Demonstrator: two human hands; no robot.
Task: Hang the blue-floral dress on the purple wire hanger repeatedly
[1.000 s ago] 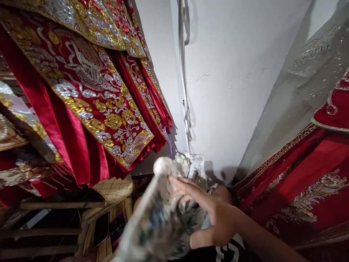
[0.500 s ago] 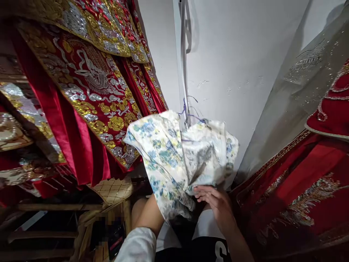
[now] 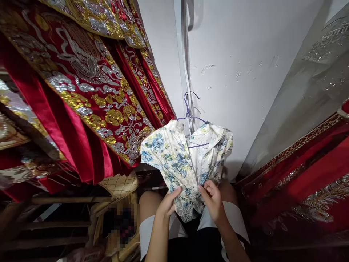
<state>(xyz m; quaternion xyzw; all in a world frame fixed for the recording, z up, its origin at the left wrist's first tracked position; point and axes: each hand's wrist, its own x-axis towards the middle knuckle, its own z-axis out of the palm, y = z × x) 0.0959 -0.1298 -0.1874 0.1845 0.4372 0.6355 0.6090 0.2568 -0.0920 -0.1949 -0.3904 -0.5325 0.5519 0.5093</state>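
A white short-sleeved blouse with blue and yellow flowers (image 3: 174, 156) hangs on a purple hanger (image 3: 187, 112) in front of me. Its front is parted at the neck, where the hanger's lower bar shows. My left hand (image 3: 167, 204) grips the lower left of the cloth, thumb on top and the fingers mostly hidden behind. With thumb and fingertips, my right hand (image 3: 212, 199) pinches the front edge on the right side. The blouse's bottom hangs bunched between my knees.
Red garments with gold and silver embroidery (image 3: 89, 80) hang at the left. Below them stand a bamboo chair (image 3: 92, 218) and a quilted cream seat (image 3: 120, 185). A white wall (image 3: 231, 47) is ahead; sheer sparkly fabric (image 3: 300, 87) and red cloth (image 3: 308, 174) hang at the right.
The blouse has straightened out and hangs more squarely on the hanger. My left hand, earlier hidden by the cloth, now shows at its lower left; my right hand has closed on the front edge.
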